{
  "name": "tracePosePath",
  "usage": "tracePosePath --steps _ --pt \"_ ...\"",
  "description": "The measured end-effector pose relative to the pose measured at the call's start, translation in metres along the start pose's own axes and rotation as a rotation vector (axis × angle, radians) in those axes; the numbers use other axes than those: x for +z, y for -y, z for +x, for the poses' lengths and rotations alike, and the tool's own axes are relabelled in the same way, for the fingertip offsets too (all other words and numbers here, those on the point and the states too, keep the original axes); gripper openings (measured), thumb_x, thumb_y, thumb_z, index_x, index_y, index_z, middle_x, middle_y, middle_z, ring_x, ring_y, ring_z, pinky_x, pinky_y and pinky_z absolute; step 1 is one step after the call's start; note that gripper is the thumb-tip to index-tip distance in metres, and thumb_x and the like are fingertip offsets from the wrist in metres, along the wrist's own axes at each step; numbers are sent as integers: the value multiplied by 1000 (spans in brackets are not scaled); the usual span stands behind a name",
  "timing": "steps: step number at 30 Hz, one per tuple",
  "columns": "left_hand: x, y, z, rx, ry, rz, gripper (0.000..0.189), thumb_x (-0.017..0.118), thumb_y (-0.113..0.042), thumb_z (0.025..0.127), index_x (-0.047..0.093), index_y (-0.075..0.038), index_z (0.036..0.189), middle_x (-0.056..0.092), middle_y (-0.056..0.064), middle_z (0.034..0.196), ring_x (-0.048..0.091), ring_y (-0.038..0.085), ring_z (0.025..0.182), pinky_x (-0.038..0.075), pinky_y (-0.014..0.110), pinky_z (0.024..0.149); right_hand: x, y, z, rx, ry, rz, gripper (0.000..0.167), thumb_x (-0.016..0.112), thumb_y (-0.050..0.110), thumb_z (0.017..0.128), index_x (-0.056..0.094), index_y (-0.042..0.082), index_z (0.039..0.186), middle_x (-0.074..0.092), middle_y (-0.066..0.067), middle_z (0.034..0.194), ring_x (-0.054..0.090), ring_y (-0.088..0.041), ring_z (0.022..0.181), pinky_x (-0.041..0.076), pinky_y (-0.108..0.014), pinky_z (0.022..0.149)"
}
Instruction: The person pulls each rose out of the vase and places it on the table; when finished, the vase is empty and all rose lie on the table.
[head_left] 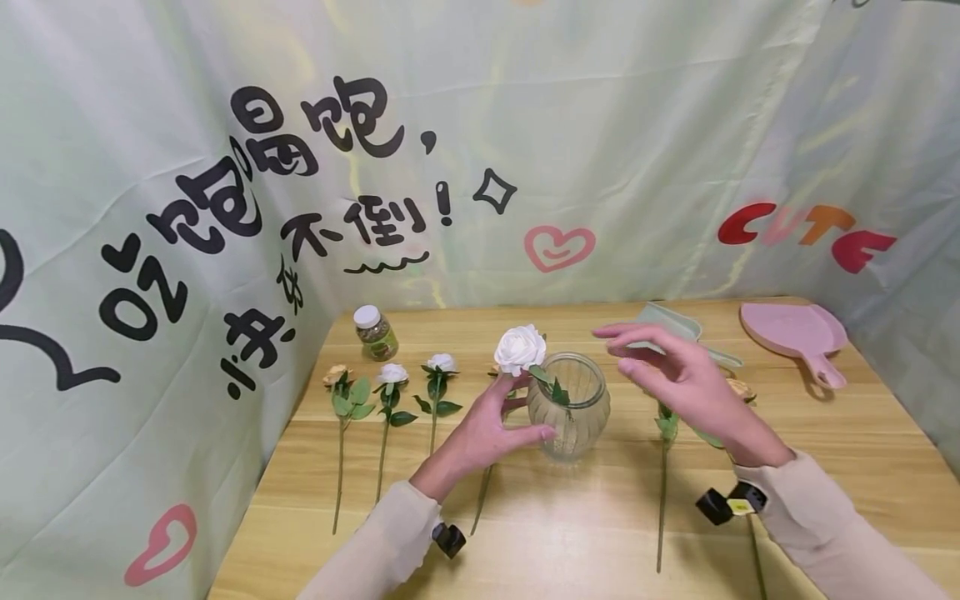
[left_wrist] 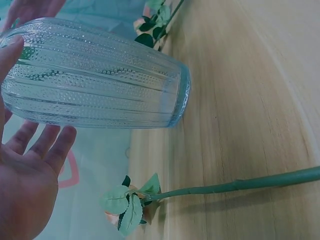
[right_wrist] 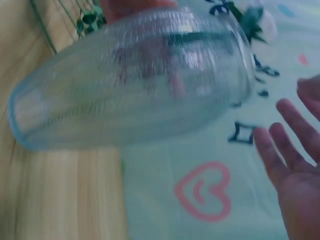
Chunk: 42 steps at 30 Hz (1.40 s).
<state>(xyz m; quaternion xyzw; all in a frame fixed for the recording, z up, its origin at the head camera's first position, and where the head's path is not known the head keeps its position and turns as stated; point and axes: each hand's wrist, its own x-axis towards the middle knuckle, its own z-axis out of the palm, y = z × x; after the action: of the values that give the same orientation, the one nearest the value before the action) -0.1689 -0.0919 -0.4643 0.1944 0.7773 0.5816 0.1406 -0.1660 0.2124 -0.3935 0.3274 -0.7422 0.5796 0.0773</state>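
A clear ribbed glass vase [head_left: 570, 425] stands on the table between both hands, with a white rose [head_left: 520, 348] in it leaning over the left rim. My left hand [head_left: 487, 425] is at the vase's left side, thumb lying over its front. In the left wrist view, the left hand's fingers [left_wrist: 57, 147] are fairly straight and spread, their tips right at the glass [left_wrist: 115, 80]. To the right of the rim, my right hand [head_left: 671, 375] hovers in the air holding nothing. The right wrist view shows its fingers [right_wrist: 272, 152] apart from the vase [right_wrist: 135, 85].
Left of the vase lie an orange rose [head_left: 337, 375] and two white roses [head_left: 392, 373], with a stem [head_left: 483, 500] partly behind the left hand. More stems [head_left: 663, 500] lie at right. At the back stand a white-lidded jar [head_left: 375, 333], a grey-green scoop [head_left: 678, 319] and a pink pan-shaped board [head_left: 795, 327].
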Motion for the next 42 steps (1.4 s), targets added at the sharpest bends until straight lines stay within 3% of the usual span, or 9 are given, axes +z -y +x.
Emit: tracePosePath --steps 5,12,16,22,26,30,36,39,42 --pt "-1 0 0 11 3 14 88 88 -46 92 40 -32 165 47 4 167 56 42 147 60 54 111 22 1 17 -35 143 -166 30 66 -4 104 75 18 123 65 -3 155 50 -17 153 37 -17 126" --pt "-1 1 4 126 24 29 84 87 -46 94 41 -40 163 46 -8 167 48 22 154 48 50 125 41 -7 24 -47 212 -249 35 69 5 106 76 34 125 65 2 154 55 -25 149 39 -24 127" --pt "-2 0 5 140 26 38 80 87 -44 94 43 -41 161 47 -12 165 48 15 153 48 45 126 44 -12 24 -50 197 -254 33 69 5 106 77 30 125 68 2 149 58 -26 146 39 -22 126" --pt "-1 0 4 127 8 52 83 88 -40 94 41 -38 162 52 -7 161 51 16 150 49 44 125 45 -13 26 -80 187 -280 29 69 -1 104 79 20 122 74 -2 139 61 -23 140 42 -18 122" --pt "-1 1 4 122 0 70 83 88 -42 93 43 -32 162 52 -6 162 51 15 150 50 41 124 45 -11 29 -77 212 -279 26 68 0 105 79 19 119 74 0 134 61 -21 137 49 -30 121" --pt "-1 1 4 126 -5 72 82 88 -41 94 44 -32 162 50 -7 163 50 14 151 50 42 124 46 -11 32 -98 216 -275 27 66 -3 105 78 18 116 75 1 130 63 -20 134 53 -34 117" --pt "-1 1 4 145 5 71 82 87 -41 95 40 -42 163 49 -12 163 50 14 150 50 41 124 46 -10 35 -172 134 -255 32 66 -13 100 78 9 119 78 -8 126 66 -9 130 51 -16 112" --pt "-1 1 4 150 11 72 82 85 -43 96 39 -44 163 47 -15 165 49 14 151 50 41 124 41 -6 38 -186 93 -223 36 64 -16 100 77 8 124 77 -12 133 65 -6 134 52 -14 111" --pt "-1 1 4 159 12 64 83 85 -43 96 38 -45 164 47 -15 165 50 15 150 50 42 124 35 -2 41 -195 45 -192 36 61 -18 101 76 6 123 75 -14 137 68 -6 126 59 -14 96"
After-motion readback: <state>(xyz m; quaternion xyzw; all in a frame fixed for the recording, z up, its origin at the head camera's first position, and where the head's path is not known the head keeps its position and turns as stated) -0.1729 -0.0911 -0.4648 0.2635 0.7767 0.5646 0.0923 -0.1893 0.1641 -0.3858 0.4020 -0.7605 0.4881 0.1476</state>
